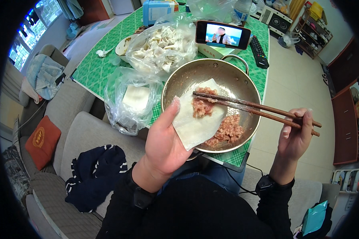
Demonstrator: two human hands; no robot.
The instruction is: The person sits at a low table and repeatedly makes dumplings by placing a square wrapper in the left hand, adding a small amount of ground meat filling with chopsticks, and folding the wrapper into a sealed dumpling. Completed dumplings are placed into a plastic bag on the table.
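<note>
On my left hand (164, 146) lies a square dough wrapper (194, 128), the thumb resting along its edge. A lump of raw minced meat (202, 109) sits on the wrapper. My right hand (296, 133) grips a pair of wooden chopsticks (257, 108), whose tips touch that lump. Beneath the wrapper stands a metal pan (182, 77) with two loop handles; more minced meat (229, 130) is heaped in its near right part. A stack of wrappers (136, 98) lies in a clear plastic bag left of the pan. Folded dumplings (164, 41) fill another plastic bag behind it.
A phone (223, 34) leans on a small box (217, 51) just behind the pan, beside a remote control (258, 52). A blue container (158, 12) and a plastic bottle (242, 12) stand farther back on the green checked tablecloth (95, 67). Dark clothing (97, 174) lies on the sofa.
</note>
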